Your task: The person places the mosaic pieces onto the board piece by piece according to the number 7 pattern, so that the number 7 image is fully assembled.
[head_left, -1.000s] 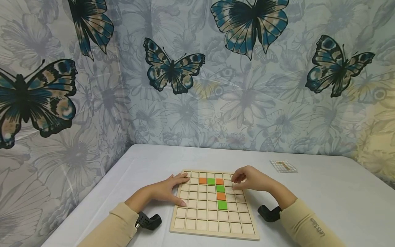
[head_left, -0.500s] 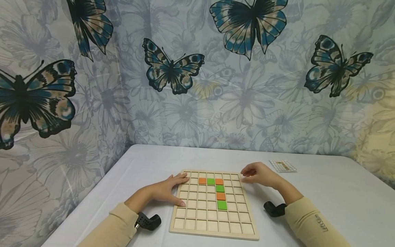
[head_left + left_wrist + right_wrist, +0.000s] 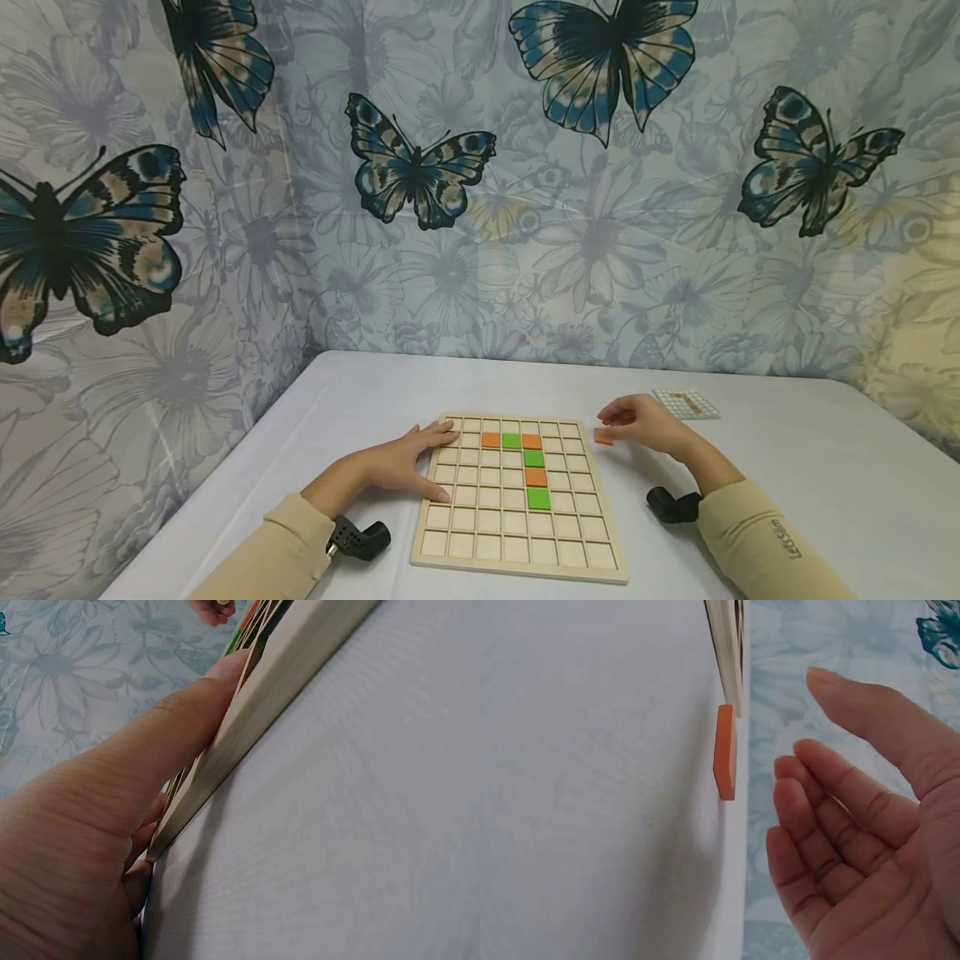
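Note:
A square wooden grid board [image 3: 517, 575] lies flat on the white table. Orange and green tiles fill several of its cells, in a row near the top that turns downward at an orange tile [image 3: 531, 442]. My left hand [image 3: 405, 458] rests spread at the board's left edge, its thumb [image 3: 187, 712] lying across the rim. Just right of the board's top right corner, a loose orange tile [image 3: 724, 754] lies on the tablecloth. My right hand [image 3: 637, 421] hovers beside this tile with its fingers loosely bent and apart from it, holding nothing.
Behind the right hand a small card with a grid pattern [image 3: 686, 405] lies on the table [image 3: 810, 467]. A black wrist device sits at each cuff. A butterfly-patterned cloth [image 3: 600, 275] hangs behind the table.
My right hand has moved right, from over the board's upper right cells to beyond its edge. A loose orange tile now shows beside the board. The left hand stays in place.

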Motion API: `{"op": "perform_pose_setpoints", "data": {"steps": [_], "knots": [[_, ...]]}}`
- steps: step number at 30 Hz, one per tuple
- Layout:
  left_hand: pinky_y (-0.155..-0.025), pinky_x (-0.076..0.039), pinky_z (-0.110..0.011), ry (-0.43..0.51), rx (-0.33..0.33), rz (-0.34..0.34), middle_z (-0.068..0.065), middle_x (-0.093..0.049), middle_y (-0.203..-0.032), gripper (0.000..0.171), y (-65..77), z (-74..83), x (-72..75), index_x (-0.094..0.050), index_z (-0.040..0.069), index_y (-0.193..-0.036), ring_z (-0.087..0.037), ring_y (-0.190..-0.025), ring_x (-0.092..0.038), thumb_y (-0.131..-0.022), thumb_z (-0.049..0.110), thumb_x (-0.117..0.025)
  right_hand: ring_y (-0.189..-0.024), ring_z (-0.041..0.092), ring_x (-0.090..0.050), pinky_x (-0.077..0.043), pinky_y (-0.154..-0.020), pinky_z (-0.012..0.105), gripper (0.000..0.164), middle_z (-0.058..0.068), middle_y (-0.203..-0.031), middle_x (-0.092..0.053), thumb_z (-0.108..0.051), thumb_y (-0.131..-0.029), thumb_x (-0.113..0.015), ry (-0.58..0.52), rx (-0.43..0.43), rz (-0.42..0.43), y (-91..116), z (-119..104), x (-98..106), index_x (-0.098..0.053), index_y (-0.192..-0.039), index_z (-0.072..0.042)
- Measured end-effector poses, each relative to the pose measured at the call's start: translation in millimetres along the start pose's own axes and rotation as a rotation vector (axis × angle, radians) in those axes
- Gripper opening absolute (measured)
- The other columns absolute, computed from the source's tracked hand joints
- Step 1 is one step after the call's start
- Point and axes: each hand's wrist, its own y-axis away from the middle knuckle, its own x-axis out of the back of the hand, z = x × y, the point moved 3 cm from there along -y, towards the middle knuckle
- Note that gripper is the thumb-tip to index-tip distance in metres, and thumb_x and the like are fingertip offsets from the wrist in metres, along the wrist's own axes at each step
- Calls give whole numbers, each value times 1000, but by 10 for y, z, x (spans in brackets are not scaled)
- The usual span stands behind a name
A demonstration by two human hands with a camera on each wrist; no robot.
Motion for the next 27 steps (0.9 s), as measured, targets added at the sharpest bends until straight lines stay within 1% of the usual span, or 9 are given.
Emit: {"op": "perform_pose_setpoints", "data": {"steps": [4, 6, 11, 14, 20, 27], "knots": [[-110, -7, -66, -1, 0, 3, 0, -9, -158, 91, 0, -3, 2, -33, 27, -146, -43, -142, 5, -69, 48, -78, -85, 13, -60, -50, -72, 27, 39, 8, -96, -68, -27, -81, -73, 1, -23, 19, 3, 68, -6, -66, -105, 3], [-110, -7, -66, -3, -1, 4, 0, -9, -158, 91, 0, -5, 3, -33, 27, -146, -43, -142, 5, -69, 48, -78, -83, 13, -60, -49, -71, 27, 38, 9, -95, -68, -25, -80, -73, -3, -26, 24, 13, 96, -10, -66, -105, 4], [-110, -7, -67, -5, -6, 3, 0, -9, -158, 91, 1, -6, 1, -33, 27, -146, -43, -142, 5, -69, 48, -78, -81, 13, -60, -50, -70, 26, 38, 9, -92, -68, -19, -77, -76, -13, -44, 33, 43, 154, -33, -65, -104, 6], [-109, -7, -68, 0, -7, 1, 0, -9, -158, 91, 7, -3, 0, -33, 27, -146, -44, -142, 5, -69, 48, -78, -80, 12, -59, -50, -68, 25, 38, 7, -91, -68, -20, -76, -77, -17, -57, 36, 48, 178, -49, -66, -103, 5], [-109, -7, -68, 0, -5, 2, 0, -9, -158, 91, 7, 2, -1, -33, 27, -146, -44, -142, 5, -69, 48, -78, -79, 13, -58, -48, -65, 24, 37, 8, -91, -67, -18, -75, -77, -21, -48, 33, 46, 197, -66, -67, -103, 4], [-109, -7, -68, 6, 0, 6, 0, -9, -158, 92, 7, 4, 1, -33, 27, -146, -43, -142, 6, -69, 48, -79, -82, 13, -59, -50, -67, 22, 36, 10, -95, -68, -18, -75, -77, -24, -18, 23, 41, 202, -85, -67, -102, 4]]}}
